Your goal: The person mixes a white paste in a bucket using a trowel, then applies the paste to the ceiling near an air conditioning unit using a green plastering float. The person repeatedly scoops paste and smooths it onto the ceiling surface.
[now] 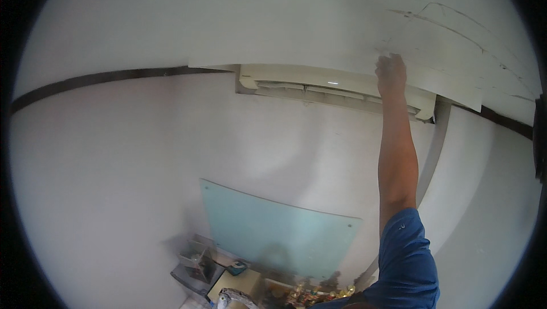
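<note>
My right arm, in a blue sleeve, is stretched up from the lower right. At its end my right hand (pixel 392 75) is closed, its knuckles blurred, against or just under the white ceiling (pixel 319 18). Whatever the fingers hold, if anything, is hidden; a faint pale smear shows at their tips. Thin brown crack lines (pixel 450 27) run across the ceiling to the right of the hand. Behind my wrist, high on the wall, is a cream wall air conditioner (pixel 319 78). My left hand is out of view.
A pale blue-green glass board (pixel 273 223) hangs on the white wall (pixel 256 138) below the air conditioner. Beneath it stand a cream box-like piece (pixel 236 281), a small open-sided box (pixel 198 264) and several cluttered small items (pixel 307 295). Dark strips (pixel 102 80) line the wall top.
</note>
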A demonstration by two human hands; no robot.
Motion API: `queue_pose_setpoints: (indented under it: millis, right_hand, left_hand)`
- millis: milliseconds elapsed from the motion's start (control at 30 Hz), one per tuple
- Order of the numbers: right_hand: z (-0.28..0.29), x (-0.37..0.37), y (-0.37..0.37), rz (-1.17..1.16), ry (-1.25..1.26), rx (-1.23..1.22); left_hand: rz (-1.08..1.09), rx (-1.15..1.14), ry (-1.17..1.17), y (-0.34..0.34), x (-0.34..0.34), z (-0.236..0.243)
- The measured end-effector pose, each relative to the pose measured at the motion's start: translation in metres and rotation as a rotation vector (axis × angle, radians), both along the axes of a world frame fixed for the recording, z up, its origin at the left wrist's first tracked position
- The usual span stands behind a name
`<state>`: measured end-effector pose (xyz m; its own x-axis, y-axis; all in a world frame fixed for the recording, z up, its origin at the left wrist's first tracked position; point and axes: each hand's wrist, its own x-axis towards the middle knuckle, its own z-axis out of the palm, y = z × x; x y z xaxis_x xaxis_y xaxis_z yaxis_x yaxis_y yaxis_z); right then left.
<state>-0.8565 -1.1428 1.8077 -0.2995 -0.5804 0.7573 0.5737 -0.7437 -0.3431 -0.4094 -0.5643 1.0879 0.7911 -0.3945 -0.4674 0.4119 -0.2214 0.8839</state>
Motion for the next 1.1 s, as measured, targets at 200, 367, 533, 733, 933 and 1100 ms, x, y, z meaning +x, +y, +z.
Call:
queue_pose_setpoints:
  millis: [200,367,533,733,933,1100]
  right_hand:
    - [-0.001,-0.009,-0.012,-0.166,0.091,0.024]
    - [-0.022,0.01,0.002,-1.104,0.332,-0.107]
    - [-0.056,0.047,0.045,-0.387,-0.04,0.018]
    - [-0.115,0.075,0.069,-0.307,0.162,0.014]
    - [-0.296,0.149,0.042,0.251,0.848,0.574]
    - [-0.538,0.156,0.021,0.193,1.702,0.553]
  left_hand:
    - [-0.002,0.011,0.004,0.001,0.0,-0.003]
    - [0.004,0.021,0.006,0.001,-0.001,-0.005]
    - [0.02,0.035,0.003,0.007,-0.005,-0.003]
    - [0.093,0.096,-0.055,0.006,-0.006,0.002]
    - [0.062,-0.133,0.095,-0.011,-0.019,0.022]
    - [0.058,-0.078,0.004,-0.013,-0.022,0.04]
